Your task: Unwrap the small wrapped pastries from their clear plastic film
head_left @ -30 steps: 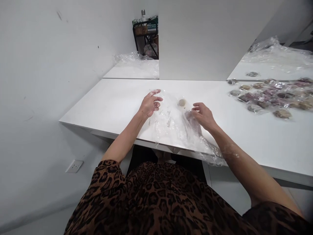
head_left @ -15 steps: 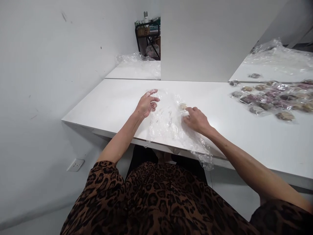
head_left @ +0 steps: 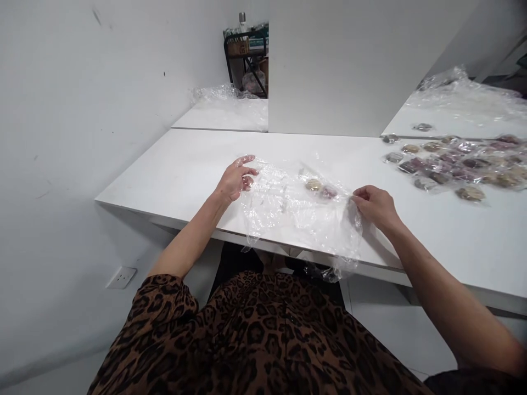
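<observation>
A crinkled sheet of clear plastic (head_left: pixel 284 203) lies across the white table in front of me, its lower part hanging past the front edge. On or under it rest a yellowish round piece (head_left: pixel 313 185) and a purplish one (head_left: pixel 328 192), their kind unclear. My left hand (head_left: pixel 236 180) is at the sheet's left side, fingers apart and curved, with shiny plastic over the fingertips. At the right side, my right hand (head_left: pixel 374 206) pinches the plastic's edge between thumb and fingers.
Several small clear-wrapped pieces (head_left: pixel 461 162), brown, purple and yellowish, are spread on the table's right. A white upright panel (head_left: pixel 325 66) stands at the back. More crumpled plastic (head_left: pixel 222 94) lies behind, near a black shelf (head_left: pixel 247 55). A wall (head_left: pixel 82 109) borders the left.
My right hand has moved right, away from the yellowish piece, drawing the plastic's edge outward. The purplish piece now shows. My left hand has shifted slightly left in view.
</observation>
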`<state>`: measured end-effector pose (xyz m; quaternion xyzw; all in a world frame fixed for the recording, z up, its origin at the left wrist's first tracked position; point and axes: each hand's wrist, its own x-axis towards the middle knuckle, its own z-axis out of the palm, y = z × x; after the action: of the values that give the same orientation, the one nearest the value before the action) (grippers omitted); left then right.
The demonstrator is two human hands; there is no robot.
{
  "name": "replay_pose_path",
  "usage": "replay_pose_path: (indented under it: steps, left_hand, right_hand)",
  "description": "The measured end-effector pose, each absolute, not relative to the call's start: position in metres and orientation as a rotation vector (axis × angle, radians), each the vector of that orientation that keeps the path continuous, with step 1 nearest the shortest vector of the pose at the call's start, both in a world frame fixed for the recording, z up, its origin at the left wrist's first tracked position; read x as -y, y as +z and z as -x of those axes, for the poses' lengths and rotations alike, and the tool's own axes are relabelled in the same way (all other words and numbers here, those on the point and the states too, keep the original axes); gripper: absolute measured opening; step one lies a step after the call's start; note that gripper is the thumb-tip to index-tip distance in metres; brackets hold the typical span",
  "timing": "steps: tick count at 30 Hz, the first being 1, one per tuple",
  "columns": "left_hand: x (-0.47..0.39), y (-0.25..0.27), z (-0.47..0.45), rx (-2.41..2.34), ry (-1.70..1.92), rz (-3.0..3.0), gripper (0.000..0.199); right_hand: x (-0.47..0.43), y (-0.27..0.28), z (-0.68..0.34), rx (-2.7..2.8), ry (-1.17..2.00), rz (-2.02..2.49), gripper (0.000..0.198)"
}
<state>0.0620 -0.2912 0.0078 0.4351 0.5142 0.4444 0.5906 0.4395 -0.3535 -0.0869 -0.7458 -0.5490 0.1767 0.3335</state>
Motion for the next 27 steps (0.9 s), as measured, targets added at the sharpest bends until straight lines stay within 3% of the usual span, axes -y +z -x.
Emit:
replay_pose_path:
  steps: [4,9,14,18,22,24,27]
  left_hand:
    - [0.301,-0.008,-0.059,-1.268,0.922,-1.041,0.045]
    - [0.308,-0.019,-0.052,-1.317,0.919,-1.007,0.039]
    - [0.311,-0.007,-0.036,-1.319,1.019,-0.984,0.039]
    - [0.312,0.001,-0.026,-1.306,1.050,-1.000,0.041]
    - [0.312,-0.001,-0.027,-1.299,1.016,-1.023,0.043]
    - [0.313,-0.004,-0.029,-1.324,0.973,-1.029,0.044]
    - [0.316,-0.008,-0.029,-1.373,0.924,-1.015,0.044]
  right_hand:
    - [0.360,-0.078,-0.429,1.580,0.227,1.939,0.030]
    - [0.340,-0.061,-0.390,1.776,0.122,1.653,0.038]
    - [0.332,-0.055,-0.392,1.618,0.342,1.799,0.043]
    - [0.346,-0.057,-0.423,1.494,0.580,1.942,0.018]
    - [0.360,-0.050,-0.444,0.912,0.915,1.854,0.016]
    - [0.364,-0.046,-0.446,0.805,0.838,1.786,0.017]
    - [0.362,-0.047,-0.432,1.102,0.460,1.716,0.027]
